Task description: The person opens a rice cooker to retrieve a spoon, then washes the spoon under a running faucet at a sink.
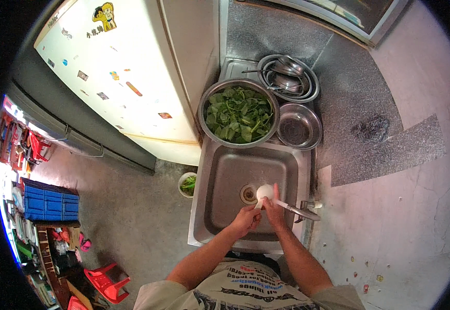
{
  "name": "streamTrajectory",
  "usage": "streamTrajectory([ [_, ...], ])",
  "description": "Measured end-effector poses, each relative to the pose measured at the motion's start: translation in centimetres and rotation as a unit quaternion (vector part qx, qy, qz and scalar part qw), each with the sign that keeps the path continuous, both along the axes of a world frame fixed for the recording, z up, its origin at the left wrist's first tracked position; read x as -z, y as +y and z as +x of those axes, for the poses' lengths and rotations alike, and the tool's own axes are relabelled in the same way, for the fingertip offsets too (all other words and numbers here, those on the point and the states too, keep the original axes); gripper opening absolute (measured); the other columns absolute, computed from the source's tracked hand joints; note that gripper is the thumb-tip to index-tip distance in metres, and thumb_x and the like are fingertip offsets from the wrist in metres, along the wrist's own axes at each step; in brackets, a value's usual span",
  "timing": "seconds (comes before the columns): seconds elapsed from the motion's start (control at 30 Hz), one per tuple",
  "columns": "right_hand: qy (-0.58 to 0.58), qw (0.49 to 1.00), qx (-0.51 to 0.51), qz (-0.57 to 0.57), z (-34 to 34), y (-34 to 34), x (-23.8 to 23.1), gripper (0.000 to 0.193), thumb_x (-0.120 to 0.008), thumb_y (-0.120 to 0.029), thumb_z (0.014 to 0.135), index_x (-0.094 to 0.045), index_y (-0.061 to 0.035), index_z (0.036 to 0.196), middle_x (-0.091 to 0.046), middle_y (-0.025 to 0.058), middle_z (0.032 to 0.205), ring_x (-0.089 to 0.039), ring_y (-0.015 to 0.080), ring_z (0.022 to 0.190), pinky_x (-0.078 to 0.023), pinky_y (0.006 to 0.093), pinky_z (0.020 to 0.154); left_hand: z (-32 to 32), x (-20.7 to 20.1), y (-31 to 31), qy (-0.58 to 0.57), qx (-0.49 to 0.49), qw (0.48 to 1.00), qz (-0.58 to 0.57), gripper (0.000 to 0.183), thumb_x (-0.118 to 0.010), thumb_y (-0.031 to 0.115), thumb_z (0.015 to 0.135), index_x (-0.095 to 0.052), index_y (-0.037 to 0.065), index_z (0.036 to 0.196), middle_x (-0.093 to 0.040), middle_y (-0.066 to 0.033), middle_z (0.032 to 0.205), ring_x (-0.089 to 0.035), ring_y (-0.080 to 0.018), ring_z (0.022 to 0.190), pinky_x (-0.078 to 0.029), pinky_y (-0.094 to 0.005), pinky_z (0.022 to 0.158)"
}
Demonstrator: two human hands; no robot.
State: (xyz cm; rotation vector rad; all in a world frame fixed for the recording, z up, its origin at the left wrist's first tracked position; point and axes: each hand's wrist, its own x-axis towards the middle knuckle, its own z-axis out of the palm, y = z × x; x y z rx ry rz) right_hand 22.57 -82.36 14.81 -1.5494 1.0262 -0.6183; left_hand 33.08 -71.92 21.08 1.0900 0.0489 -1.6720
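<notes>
Both hands are over the metal sink, close under the tap. My left hand is closed around the handle of a white spoon with a rounded head, perhaps a ladle. My right hand is against the same spoon, its thumb at the head and its index finger stretched along the side. The tap's spout reaches to my right hand; whether water runs is too small to make out. Below the spoon, the round drain is partly covered by it.
Behind the sink stand a large metal bowl of green leaves, an empty metal basin and stacked metal bowls. A small pail with greens is on the floor at left, near the white refrigerator. A red stool stands lower left.
</notes>
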Motion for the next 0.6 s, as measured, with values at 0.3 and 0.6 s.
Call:
streamTrajectory([
  [0.3,-0.13,0.959,0.057,0.245,-0.2,-2.4,-1.7,0.047,-0.05,-0.034,0.094,-0.046,-0.0072,0.133,-0.055,0.0108,0.123,-0.057,0.0214,0.104,-0.05,0.036,0.08,-0.6,-0.4,0.0,0.07,-0.008,0.997,-0.023,0.023,-0.042,0.015,0.096,-0.051,0.004,0.114,-0.039,0.0026,0.065,-0.035,-0.0083,0.049,-0.028,-0.0235,0.042],
  [0.6,0.056,0.921,0.138,0.361,1.6,-4.5,-1.2,0.036,-0.049,-0.033,0.093,-0.058,-0.0048,0.114,-0.064,0.01,0.099,-0.06,0.0184,0.093,-0.049,0.0318,0.077,-0.8,-0.7,2.2,-0.129,0.111,0.985,-0.016,0.026,-0.041,0.019,0.098,-0.052,0.004,0.115,-0.041,0.0023,0.068,-0.036,-0.0079,0.05,-0.03,-0.0243,0.042],
])
